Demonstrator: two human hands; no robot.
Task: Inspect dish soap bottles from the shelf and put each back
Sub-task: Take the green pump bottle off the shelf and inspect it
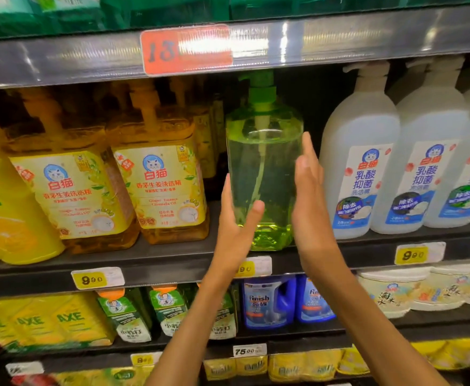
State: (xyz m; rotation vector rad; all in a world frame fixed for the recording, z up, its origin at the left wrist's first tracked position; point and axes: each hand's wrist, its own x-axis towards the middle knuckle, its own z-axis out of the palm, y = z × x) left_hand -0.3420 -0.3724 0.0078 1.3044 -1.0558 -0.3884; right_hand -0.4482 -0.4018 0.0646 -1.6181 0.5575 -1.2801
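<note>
Bottles, amber (169,174) and white (364,168), flank green bottle (264,162).

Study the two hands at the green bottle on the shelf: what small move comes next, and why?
Probably draw both hands back. The green bottle stands upright on the shelf, and the left hand and right hand flank it with straight fingers, gripping nothing.

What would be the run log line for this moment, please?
stage: green bottle upright on shelf | left hand open, thumb on front | right hand open at right side | neighbours: yellow bottles, white bottles
</note>
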